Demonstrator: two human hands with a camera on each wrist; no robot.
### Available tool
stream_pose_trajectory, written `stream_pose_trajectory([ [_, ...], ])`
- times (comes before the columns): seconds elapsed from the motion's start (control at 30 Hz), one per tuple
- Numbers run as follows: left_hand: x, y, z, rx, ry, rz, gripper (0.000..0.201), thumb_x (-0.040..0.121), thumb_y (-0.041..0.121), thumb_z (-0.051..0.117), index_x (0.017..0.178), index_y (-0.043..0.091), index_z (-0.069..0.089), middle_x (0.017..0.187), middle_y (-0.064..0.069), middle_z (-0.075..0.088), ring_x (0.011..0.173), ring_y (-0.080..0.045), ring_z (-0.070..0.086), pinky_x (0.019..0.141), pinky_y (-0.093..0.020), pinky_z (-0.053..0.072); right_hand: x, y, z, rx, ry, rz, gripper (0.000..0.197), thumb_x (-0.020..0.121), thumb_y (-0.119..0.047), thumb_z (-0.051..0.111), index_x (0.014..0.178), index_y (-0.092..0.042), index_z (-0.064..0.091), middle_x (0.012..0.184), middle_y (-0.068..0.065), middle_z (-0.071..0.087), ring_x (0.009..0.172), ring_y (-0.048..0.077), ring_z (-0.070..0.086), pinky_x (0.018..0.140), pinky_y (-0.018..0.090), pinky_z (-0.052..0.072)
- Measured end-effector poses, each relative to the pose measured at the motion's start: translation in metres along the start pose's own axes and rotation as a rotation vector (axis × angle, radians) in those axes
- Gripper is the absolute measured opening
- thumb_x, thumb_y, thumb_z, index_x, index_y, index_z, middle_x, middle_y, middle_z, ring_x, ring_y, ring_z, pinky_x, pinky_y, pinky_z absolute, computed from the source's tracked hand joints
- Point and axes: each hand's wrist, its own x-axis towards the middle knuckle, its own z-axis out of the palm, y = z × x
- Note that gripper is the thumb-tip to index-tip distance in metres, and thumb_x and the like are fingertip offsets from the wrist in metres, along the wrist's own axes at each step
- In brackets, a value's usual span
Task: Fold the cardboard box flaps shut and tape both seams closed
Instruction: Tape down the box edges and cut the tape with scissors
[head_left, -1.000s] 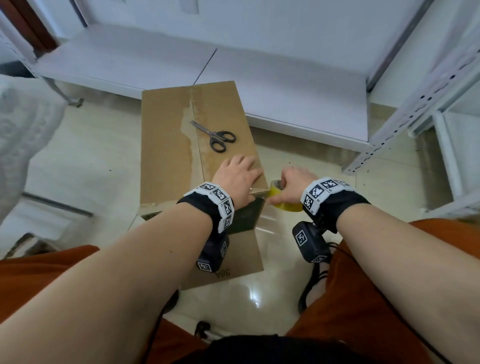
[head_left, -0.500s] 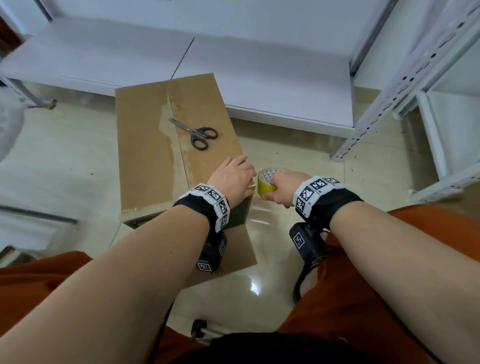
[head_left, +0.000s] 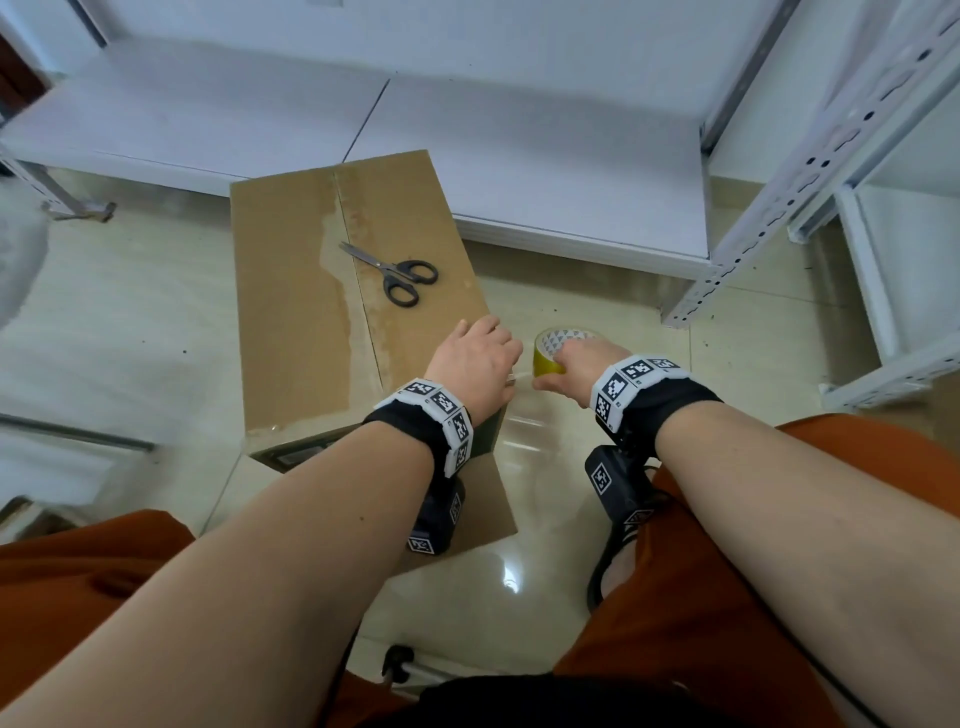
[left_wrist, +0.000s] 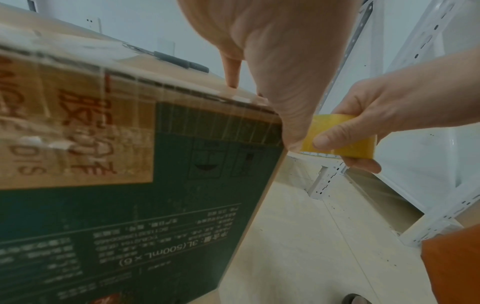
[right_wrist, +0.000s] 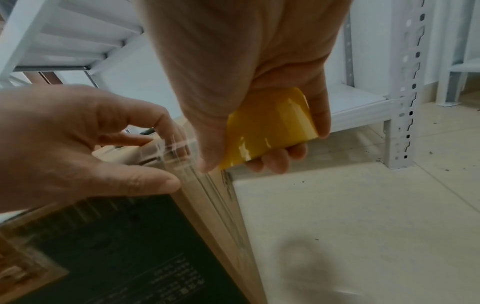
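Note:
The cardboard box (head_left: 306, 312) stands on the floor with its top flaps folded shut. Black scissors (head_left: 396, 274) lie on top by the centre seam. My left hand (head_left: 475, 364) sits on the near right corner; its fingertips press on the top and the thumb lies along the corner edge (left_wrist: 288, 123). My right hand (head_left: 579, 364) grips a yellow tape roll (head_left: 550, 356) just right of that corner. Clear tape (right_wrist: 207, 195) stretches from the tape roll (right_wrist: 270, 127) to the corner and shines across the printed near face (left_wrist: 130, 205).
White metal shelving (head_left: 779, 218) stands right of the box and a low white shelf board (head_left: 519, 171) runs behind it. A cardboard flap (head_left: 483, 519) lies on the tiled floor under my left wrist. My orange-clad knees (head_left: 727, 571) frame the near side.
My right hand has turned the tape roll so its core faces up and moved it slightly away from the corner. My left hand stays on the same corner.

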Motion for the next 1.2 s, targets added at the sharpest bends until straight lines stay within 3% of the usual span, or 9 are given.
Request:
stream_pose_trajectory([
  [0.1,-0.002,-0.002,0.002,0.021,0.038,-0.027,0.031,0.084,0.041,0.061,0.107,0.020,0.056,0.118,0.002,0.056,0.127,-0.019,0.039,0.110,-0.042,0.033,0.003,-0.001,-0.002,0.057,-0.026,-0.028,0.041,0.090,-0.049,0.053,0.084,-0.009,0.058,0.068,0.001,0.054,0.067,0.017,0.052,0.059,0.026,0.042],
  [0.4,0.000,-0.003,0.003,-0.102,0.134,-0.201,0.055,0.077,0.057,0.061,0.116,0.018,0.054,0.123,0.000,0.049,0.116,-0.018,0.043,0.092,-0.030,0.042,0.015,-0.007,0.005,0.121,0.007,-0.018,0.026,0.091,-0.034,0.056,0.098,-0.009,0.061,0.091,0.008,0.061,0.080,0.024,0.057,0.067,0.029,0.043],
  [0.57,0.001,-0.002,0.006,-0.151,0.090,-0.378,0.077,0.070,0.057,0.063,0.134,0.019,0.043,0.141,-0.004,0.034,0.130,-0.023,0.032,0.102,-0.036,0.032,0.018,-0.010,0.004,0.223,0.036,-0.004,0.027,0.089,-0.034,0.061,0.097,-0.009,0.062,0.089,0.006,0.056,0.082,0.023,0.052,0.069,0.030,0.039],
  [0.7,0.002,-0.003,0.002,-0.230,0.016,-0.366,0.085,0.069,0.060,0.065,0.139,0.018,0.039,0.145,-0.004,0.031,0.134,-0.023,0.027,0.108,-0.039,0.028,0.022,-0.014,0.003,0.215,0.090,-0.008,0.021,0.089,-0.030,0.061,0.088,-0.009,0.057,0.091,0.009,0.055,0.083,0.023,0.051,0.069,0.029,0.038],
  [0.8,-0.002,-0.019,-0.009,-0.325,0.118,-0.376,0.075,0.077,0.054,0.063,0.137,0.014,0.043,0.142,-0.007,0.037,0.130,-0.024,0.033,0.107,-0.037,0.034,0.026,-0.016,0.004,0.267,0.108,0.004,0.023,0.088,-0.028,0.064,0.098,-0.007,0.064,0.105,0.011,0.061,0.097,0.027,0.057,0.078,0.032,0.045],
  [0.9,-0.006,-0.045,-0.017,-0.171,0.252,-0.541,0.059,0.082,0.033,0.061,0.136,0.015,0.042,0.148,-0.011,0.030,0.138,-0.028,0.026,0.112,-0.042,0.028,0.029,-0.022,0.002,0.318,0.128,0.022,0.024,0.086,-0.027,0.067,0.101,-0.009,0.067,0.112,0.010,0.061,0.102,0.026,0.057,0.084,0.033,0.048],
  [0.97,-0.007,-0.063,-0.018,-0.178,0.190,-0.659,0.059,0.083,0.026,0.057,0.138,0.017,0.037,0.153,-0.013,0.024,0.142,-0.031,0.019,0.113,-0.045,0.022,0.032,-0.025,0.002,0.356,0.152,0.036,0.023,0.084,-0.026,0.069,0.098,-0.008,0.069,0.112,0.009,0.061,0.103,0.025,0.057,0.089,0.035,0.050],
  [1.03,-0.004,-0.076,-0.017,-0.254,0.072,-0.694,0.055,0.088,0.027,0.053,0.139,0.016,0.036,0.148,-0.012,0.031,0.137,-0.031,0.029,0.108,-0.044,0.030,0.034,-0.026,0.003,0.400,0.185,0.046,0.020,0.082,-0.024,0.071,0.091,-0.006,0.071,0.111,0.009,0.062,0.103,0.025,0.056,0.090,0.036,0.050],
  [1.2,0.000,-0.081,-0.022,-0.189,0.050,-0.589,0.037,0.092,0.030,0.053,0.127,0.016,0.049,0.121,-0.014,0.051,0.115,-0.032,0.044,0.093,-0.041,0.043,0.034,-0.026,0.009,0.483,0.206,0.106,0.017,0.077,-0.021,0.075,0.085,-0.008,0.067,0.136,0.011,0.043,0.129,0.028,0.037,0.103,0.034,0.033],
])
